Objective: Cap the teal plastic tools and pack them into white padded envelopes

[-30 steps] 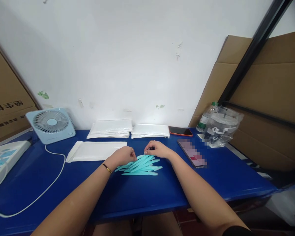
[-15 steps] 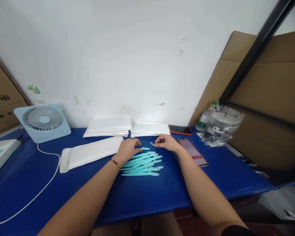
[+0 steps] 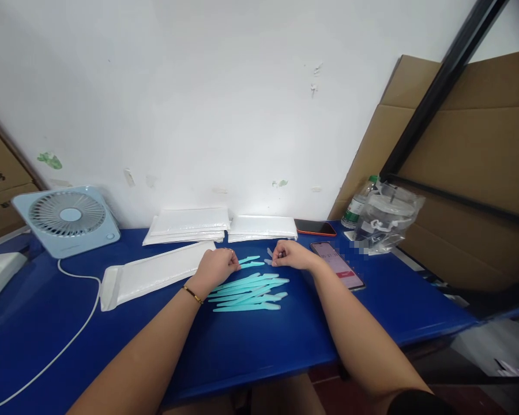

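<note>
My left hand (image 3: 217, 267) is closed in a pinch around turquoise eyebrow razors (image 3: 251, 264), whose blade ends point right. Two of these ends show beyond the fingertips; the handles are hidden by the hand. Facing it, my right hand (image 3: 293, 255) pinches small translucent blade caps (image 3: 270, 252), one tilted up and another low by the fingertips. A short gap separates the caps from the razor ends. Just below both hands, a loose pile of several turquoise eyebrow razors (image 3: 251, 291) lies on the blue table (image 3: 259, 346), blade ends to the right.
A white padded envelope (image 3: 155, 274) lies left of my left hand. Stacks of white envelopes (image 3: 188, 222) rest against the wall. A blue fan (image 3: 69, 216) stands at left. Right of my hands are a lit phone (image 3: 339, 265), a dark phone (image 3: 315, 227) and a bottle (image 3: 358, 204).
Two razor ends now show at my left hand where one showed before. A second translucent piece has appeared at my right fingertips. The view has shifted slightly.
</note>
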{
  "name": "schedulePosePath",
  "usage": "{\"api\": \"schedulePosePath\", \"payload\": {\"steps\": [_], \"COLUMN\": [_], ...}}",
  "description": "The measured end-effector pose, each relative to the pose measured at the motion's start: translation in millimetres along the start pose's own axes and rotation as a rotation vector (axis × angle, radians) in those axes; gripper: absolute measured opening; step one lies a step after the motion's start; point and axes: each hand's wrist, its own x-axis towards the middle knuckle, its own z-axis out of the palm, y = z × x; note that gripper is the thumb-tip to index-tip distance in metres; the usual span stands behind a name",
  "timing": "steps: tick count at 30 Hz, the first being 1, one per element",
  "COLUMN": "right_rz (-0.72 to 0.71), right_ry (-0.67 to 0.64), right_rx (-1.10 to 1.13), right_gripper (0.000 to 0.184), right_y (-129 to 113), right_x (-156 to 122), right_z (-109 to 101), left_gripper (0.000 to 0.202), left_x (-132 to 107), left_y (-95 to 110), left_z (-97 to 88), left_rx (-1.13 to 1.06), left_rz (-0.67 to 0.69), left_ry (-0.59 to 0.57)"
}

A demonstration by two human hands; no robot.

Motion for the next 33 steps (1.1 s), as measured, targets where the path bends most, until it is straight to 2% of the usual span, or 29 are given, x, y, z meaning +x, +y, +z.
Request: {"api": "schedulePosePath", "payload": {"steps": [2, 4, 6, 10, 13, 16, 19, 23, 25, 28, 31, 33], "right_rz": [0.037, 0.014, -0.045, -0.12, -0.161, -0.184, -0.146, -0.021, 0.015, -0.018, -0.065, -0.104], "right_ry": [0.066, 0.078, 0.044, -0.03, -0.07, -0.108, -0.084, 0.059, 0.068, -0.052, -0.169, -0.19], "right_rx": [0.002, -0.008, -0.01, -0.036, -0.07, -0.116, -0.087, -0.025, -0.013, -0.028, -0.113, -0.149], "right_gripper": [0.022, 0.023, 0.021, 0.017, 0.013, 0.011, 0.011, 0.012, 0.017, 0.023, 0.021, 0.017], "right_y": [3, 0, -9, -35, -49, -51, -39, -16, -11, -17, -30, -36], "right_x": [-1, -3, -6, -7, -6, -4, -2, -4, -7, -13, -15, -13], "right_z": [-5, -8, -6, 8, 20, 24, 18, -1, -10, -14, -6, 1], "left_gripper": [0.014, 0.016, 0.018, 0.02, 0.021, 0.02, 0.016, 0.015, 0.017, 0.02, 0.022, 0.018], "left_x": [-1, -2, -5, -9, -10, -9, -6, -3, -2, -4, -6, -7], "left_y": [-4, -5, -4, 2, 5, 5, 4, 0, -1, 0, 3, 5], "left_z": [-3.5, -6.1, -7.5, -5.6, -1.3, 1.7, 0.9, -2.7, -3.5, -2.6, -0.6, 0.4], "left_rx": [0.002, -0.011, -0.039, -0.097, -0.117, -0.102, -0.059, -0.017, -0.007, -0.046, -0.087, -0.076], "left_rz": [-0.008, 0.003, 0.02, 0.038, 0.034, 0.042, 0.038, 0.02, 0.034, 0.095, 0.179, 0.196], "left_ry": [0.044, 0.063, 0.022, -0.147, -0.178, -0.182, -0.143, 0.009, 0.068, 0.044, -0.035, -0.076]}}
